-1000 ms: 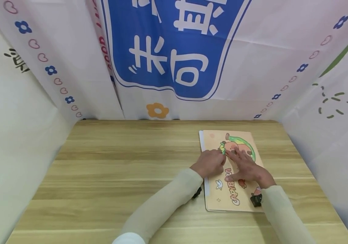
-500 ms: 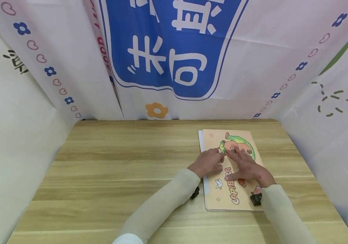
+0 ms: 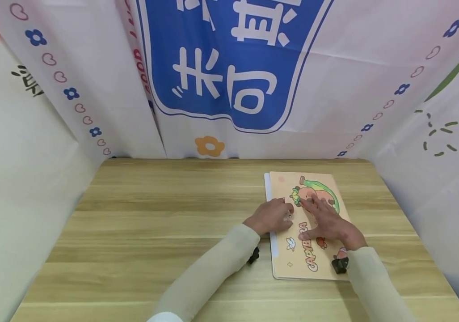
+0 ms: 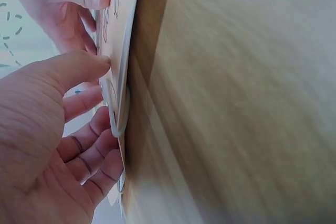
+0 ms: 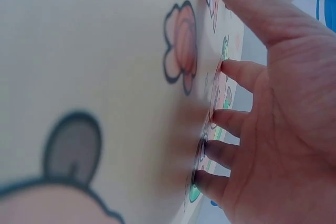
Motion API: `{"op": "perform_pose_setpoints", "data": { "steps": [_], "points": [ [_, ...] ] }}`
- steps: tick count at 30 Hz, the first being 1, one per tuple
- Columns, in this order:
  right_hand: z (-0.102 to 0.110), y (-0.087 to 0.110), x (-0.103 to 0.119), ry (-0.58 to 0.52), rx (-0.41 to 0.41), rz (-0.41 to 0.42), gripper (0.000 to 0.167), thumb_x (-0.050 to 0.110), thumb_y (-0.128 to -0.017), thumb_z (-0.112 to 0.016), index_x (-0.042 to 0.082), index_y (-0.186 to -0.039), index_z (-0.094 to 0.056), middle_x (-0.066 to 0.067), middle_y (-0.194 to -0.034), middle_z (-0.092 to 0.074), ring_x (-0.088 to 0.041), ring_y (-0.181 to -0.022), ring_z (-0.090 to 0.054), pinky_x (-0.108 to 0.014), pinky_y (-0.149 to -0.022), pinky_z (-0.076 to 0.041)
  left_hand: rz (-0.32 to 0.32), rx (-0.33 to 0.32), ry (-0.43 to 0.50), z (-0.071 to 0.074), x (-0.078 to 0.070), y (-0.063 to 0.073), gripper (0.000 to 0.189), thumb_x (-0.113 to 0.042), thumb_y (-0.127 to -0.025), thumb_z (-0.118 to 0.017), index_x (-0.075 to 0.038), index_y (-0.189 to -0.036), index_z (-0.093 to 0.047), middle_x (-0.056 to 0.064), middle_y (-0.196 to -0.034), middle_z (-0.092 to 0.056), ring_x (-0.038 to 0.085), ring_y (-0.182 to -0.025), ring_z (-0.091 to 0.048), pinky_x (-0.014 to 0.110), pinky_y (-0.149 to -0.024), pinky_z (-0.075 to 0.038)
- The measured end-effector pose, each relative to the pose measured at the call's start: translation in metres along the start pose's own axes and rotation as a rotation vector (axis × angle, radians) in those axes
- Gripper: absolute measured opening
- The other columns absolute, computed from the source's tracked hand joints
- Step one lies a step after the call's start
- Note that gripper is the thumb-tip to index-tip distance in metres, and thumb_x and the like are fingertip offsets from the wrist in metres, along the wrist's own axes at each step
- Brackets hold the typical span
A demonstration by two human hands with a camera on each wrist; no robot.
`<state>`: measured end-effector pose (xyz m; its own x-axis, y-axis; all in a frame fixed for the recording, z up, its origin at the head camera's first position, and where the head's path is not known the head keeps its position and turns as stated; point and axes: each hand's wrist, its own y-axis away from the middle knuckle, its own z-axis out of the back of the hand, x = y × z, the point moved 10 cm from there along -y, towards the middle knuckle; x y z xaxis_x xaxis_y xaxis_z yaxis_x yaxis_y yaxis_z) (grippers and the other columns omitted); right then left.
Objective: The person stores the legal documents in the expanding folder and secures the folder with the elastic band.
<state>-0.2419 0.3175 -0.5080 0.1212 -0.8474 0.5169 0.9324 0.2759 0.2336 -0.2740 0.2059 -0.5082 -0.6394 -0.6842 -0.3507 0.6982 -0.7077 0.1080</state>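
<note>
A peach-coloured book [image 3: 305, 264] with a cartoon capybara and the word "CAPYBARA" on its cover lies closed on the table. At its pale left edge is my left hand [image 3: 270, 216], thumb and loosely bent fingers apart, fingertips close to the cover. In the left wrist view, a pale loop-shaped piece [image 4: 118, 127] curves out from the book's edge beside those fingers; whether they touch it is unclear. A small shiny spot shows between thumb and fingers in the head view. My right hand [image 3: 327, 223] rests spread on the cover, fingertips pressing it.
The wood-grain table [image 3: 153, 214] extends left of the book. Printed white cloth [image 3: 322, 112] hangs behind it and along both sides. A black wrist device [image 3: 339, 264] sits above the book's lower right part, with another [image 3: 254, 255] by the left sleeve.
My left hand has drawn slightly left, away from the right hand, and its thumb and fingers have parted. The right hand and the book stay in place.
</note>
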Motion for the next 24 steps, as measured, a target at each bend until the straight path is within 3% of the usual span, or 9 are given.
{"op": "perform_pose_setpoints", "data": {
  "steps": [5,12,18,24],
  "points": [
    [0.002,0.001,-0.001,-0.010,-0.013,0.014,0.116,0.050,-0.074,-0.090,0.003,-0.160,-0.028,-0.035,-0.164,-0.002,-0.063,-0.145,0.001,-0.077,-0.109,-0.001,0.004,-0.025,-0.025,0.003,0.005,0.005,0.033,-0.034,-0.098,-0.070,-0.017,-0.126,-0.071,-0.001,-0.113,-0.065,0.012,-0.095,-0.059,0.026,-0.082,-0.049],
    [0.004,0.002,-0.003,-0.031,-0.013,-0.018,0.118,0.050,-0.072,-0.091,0.002,-0.160,-0.029,-0.034,-0.165,-0.003,-0.061,-0.146,0.002,-0.077,-0.110,0.000,0.013,-0.057,-0.020,0.009,0.019,0.019,0.037,-0.038,-0.096,-0.074,-0.018,-0.127,-0.070,-0.003,-0.105,-0.061,0.011,-0.082,-0.052,0.025,-0.071,-0.045],
    [0.006,0.002,0.001,0.006,-0.015,-0.012,0.116,0.049,-0.073,-0.091,0.001,-0.159,-0.031,-0.035,-0.164,-0.005,-0.063,-0.145,0.000,-0.077,-0.109,-0.001,-0.006,-0.089,0.068,0.020,0.031,0.041,0.053,-0.040,-0.094,-0.076,-0.017,-0.140,-0.063,0.000,-0.117,-0.060,0.012,-0.090,-0.054,0.026,-0.078,-0.047],
    [0.014,0.007,0.004,0.000,-0.070,0.025,0.109,0.047,-0.078,-0.088,-0.002,-0.158,-0.032,-0.037,-0.162,-0.010,-0.064,-0.144,-0.004,-0.079,-0.107,-0.003,-0.029,-0.138,0.125,0.038,0.051,0.070,0.052,-0.043,-0.102,-0.064,-0.013,-0.144,-0.059,0.003,-0.123,-0.060,0.016,-0.103,-0.058,0.034,-0.089,-0.050]
  ]
}}
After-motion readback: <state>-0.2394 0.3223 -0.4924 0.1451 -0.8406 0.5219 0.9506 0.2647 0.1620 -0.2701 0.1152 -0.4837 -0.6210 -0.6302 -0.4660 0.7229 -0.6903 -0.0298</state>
